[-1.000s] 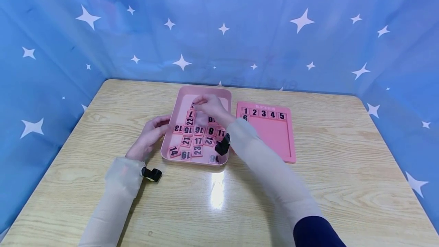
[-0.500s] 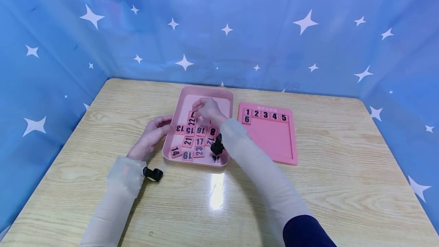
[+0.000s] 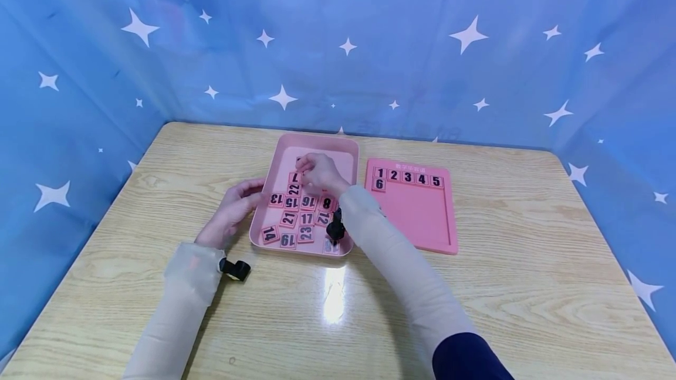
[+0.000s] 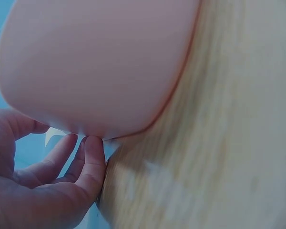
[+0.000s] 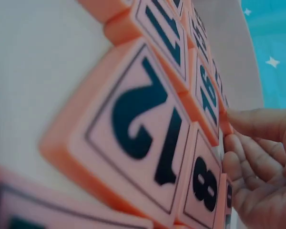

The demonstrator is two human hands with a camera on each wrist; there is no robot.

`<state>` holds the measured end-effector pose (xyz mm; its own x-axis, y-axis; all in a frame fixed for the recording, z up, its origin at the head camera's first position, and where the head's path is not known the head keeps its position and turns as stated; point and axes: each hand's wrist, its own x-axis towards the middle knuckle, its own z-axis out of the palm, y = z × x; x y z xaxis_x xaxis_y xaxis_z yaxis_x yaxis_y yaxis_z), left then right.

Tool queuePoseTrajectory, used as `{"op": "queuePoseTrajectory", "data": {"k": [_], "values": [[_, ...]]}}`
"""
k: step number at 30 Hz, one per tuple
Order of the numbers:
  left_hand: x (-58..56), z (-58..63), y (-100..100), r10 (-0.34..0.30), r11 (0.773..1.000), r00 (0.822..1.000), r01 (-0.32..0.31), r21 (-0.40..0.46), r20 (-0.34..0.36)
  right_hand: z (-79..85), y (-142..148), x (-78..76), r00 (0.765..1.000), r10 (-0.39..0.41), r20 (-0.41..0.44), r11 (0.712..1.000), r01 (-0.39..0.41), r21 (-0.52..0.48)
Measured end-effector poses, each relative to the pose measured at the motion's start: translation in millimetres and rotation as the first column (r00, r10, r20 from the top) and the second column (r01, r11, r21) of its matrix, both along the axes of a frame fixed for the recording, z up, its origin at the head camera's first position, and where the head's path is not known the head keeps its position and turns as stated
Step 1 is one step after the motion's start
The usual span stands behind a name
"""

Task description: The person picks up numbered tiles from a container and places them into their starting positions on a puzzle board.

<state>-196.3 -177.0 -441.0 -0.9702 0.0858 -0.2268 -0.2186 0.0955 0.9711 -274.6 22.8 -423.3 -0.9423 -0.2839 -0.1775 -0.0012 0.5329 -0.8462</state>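
Note:
In the head view my right hand (image 3: pixel 323 173) reaches into a pink tray (image 3: pixel 343 146). Its thumb and fingertips pinch at the edge of the 7 tile (image 3: pixel 294 177), just above the 22 tile (image 3: pixel 293 189); the contact is partly hidden. The right wrist view shows the fingers (image 5: pixel 248 157) beyond the 12 tile (image 5: pixel 138 129), the 8 tile (image 5: pixel 204 183) and the 16 tile (image 5: pixel 207 93). My left hand (image 3: pixel 232 210) touches the tray's left outer side. In the left wrist view its fingertips (image 4: pixel 93 148) rest against the tray wall (image 4: pixel 95 62), loosely bent.
Right of the tray lies a pink number board (image 3: pixel 417 216), with tiles 1 to 5 along the top and the 6 tile (image 3: pixel 378 185) below the 1. Several loose tiles cover the tray's lower half. The wooden table (image 3: pixel 528 263) meets a blue star-patterned curtain (image 3: pixel 338 75).
My right hand has shifted slightly down towards the 7 tile, and a tile above it shows partly again. My left hand stays at the tray's side. The head view has shifted a little.

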Motion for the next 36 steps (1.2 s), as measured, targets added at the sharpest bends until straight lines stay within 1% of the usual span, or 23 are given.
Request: {"op": "queuePoseTrajectory", "data": {"k": [8,16,21,28,32,35,36], "values": [[0.2,0.2,0.1,-0.004,1.000,1.000,0.003,-0.010,-0.014,-3.0,2.1,0.3,0.997,0.049,-0.062,0.999,-0.050,-0.012],[-0.2,0.3,0.8,0.000,1.000,1.000,0.000,-0.020,-0.014,-2.6,1.5,0.2,0.993,0.065,-0.098,0.998,-0.065,0.005],[-0.1,0.6,0.9,0.008,1.000,1.000,-0.008,-0.003,-0.006,-1.3,-1.3,0.4,0.992,0.077,-0.099,0.997,-0.075,0.030],[0.4,0.2,2.0,0.019,1.000,1.000,-0.019,0.014,0.007,-6.8,-4.4,-2.3,0.994,0.055,-0.096,0.995,-0.047,0.084],[1.2,1.2,2.0,0.019,1.000,1.000,-0.019,0.010,0.008,-6.1,-4.8,-1.6,0.998,0.029,-0.057,0.998,-0.025,0.062],[1.6,1.8,1.8,0.015,1.000,1.000,-0.015,0.003,0.009,-1.1,-3.5,0.1,0.998,0.023,-0.053,0.999,-0.020,0.043],[1.7,2.0,1.8,0.015,1.000,1.000,-0.015,0.002,0.011,1.8,-2.6,0.7,0.997,0.030,-0.071,0.999,-0.028,0.036]]}}
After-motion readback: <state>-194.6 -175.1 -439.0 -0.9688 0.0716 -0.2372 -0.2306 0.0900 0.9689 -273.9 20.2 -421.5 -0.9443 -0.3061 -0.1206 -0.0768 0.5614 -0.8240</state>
